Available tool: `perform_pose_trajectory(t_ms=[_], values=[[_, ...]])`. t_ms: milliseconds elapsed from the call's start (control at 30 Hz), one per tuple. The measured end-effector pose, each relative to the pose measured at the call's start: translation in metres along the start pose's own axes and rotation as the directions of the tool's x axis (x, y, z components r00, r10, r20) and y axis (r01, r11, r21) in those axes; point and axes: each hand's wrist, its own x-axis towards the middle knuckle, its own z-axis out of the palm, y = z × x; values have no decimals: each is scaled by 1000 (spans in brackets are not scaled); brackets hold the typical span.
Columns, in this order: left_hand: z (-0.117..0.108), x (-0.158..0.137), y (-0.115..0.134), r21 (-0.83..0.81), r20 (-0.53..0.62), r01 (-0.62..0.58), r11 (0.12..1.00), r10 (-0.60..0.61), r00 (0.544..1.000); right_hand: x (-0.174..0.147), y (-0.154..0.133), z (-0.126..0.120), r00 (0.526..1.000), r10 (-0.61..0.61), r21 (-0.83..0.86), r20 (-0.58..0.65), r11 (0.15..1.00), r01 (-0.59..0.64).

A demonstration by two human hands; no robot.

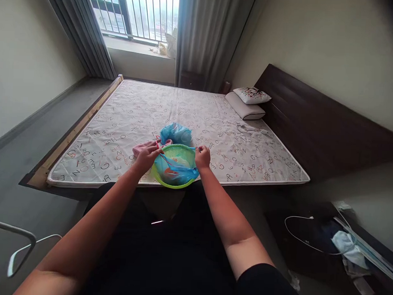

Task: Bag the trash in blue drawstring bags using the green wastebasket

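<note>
A yellow-green plastic basket (157,174), round with a mesh wall, is in front of me at the mattress edge. A blue plastic bag (182,175) lies partly inside it, with something orange showing through. My left hand (147,156) pinches the bag's edge at the basket's left rim. On the right, my right hand (202,157) is closed round another stretch of the same bag, pulled out past the rim. Just beyond the basket, a second, crumpled blue bag (176,133) rests on the mattress. Beside it is a pink cloth (141,148), partly hidden by my left hand.
The letter-patterned mattress (146,102) fills the middle, with a wooden bed rail (84,117) at left. Pillows (251,95) lie by the dark headboard (301,104). A bedside table with a white cable (286,221) and a crumpled white item (349,247) stands lower right.
</note>
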Motion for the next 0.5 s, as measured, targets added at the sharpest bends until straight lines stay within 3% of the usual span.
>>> perform_pose_trajectory(t_ms=[100,200,333,400,500], values=[[0,-3,2,-108,-38,-10,994,5,999,15,-23,5,997,-37,73,63,997,32],[-5,-4,10,-173,-190,-27,984,-6,982,25,-47,6,993,16,220,119,974,-42],[-20,4,22,-322,-228,-16,947,-62,972,33,-80,-9,985,89,237,148,964,-123],[-28,9,27,-441,-282,-13,897,-125,951,34,-96,-24,972,97,281,214,947,-157],[-40,15,36,-636,-323,-7,772,-258,911,32,-120,-47,941,22,477,336,858,-191]])
